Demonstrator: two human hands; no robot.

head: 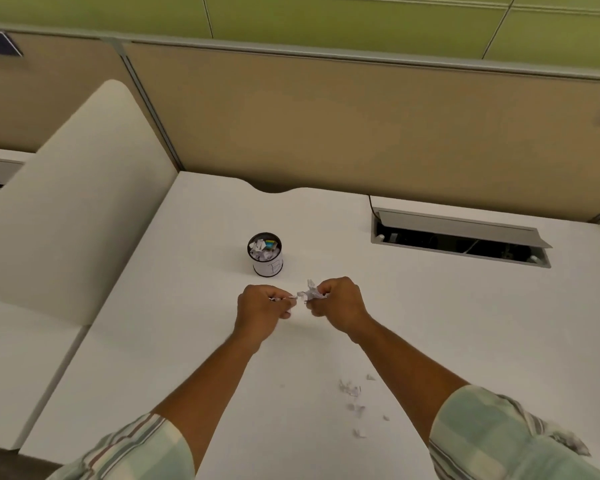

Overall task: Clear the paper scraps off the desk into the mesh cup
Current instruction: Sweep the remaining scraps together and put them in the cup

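Note:
A small dark mesh cup (pixel 265 254) with a white label stands on the white desk (pixel 187 341), holding crumpled paper bits. Just in front of it, above the desk, my two hands are close together. My right hand (pixel 336 304) is shut on a crumpled white paper scrap (pixel 310 293) that sticks out toward the left. My left hand (pixel 260 310) pinches a thin sliver of paper (pixel 284 298) between thumb and finger. Several small loose paper scraps (pixel 352 396) lie on the desk near my right forearm.
An open cable hatch (pixel 461 237) with a raised grey lid is sunk in the desk at the back right. A tan partition wall (pixel 361 126) runs along the back. A cream divider panel (pixel 73 202) borders the desk on the left.

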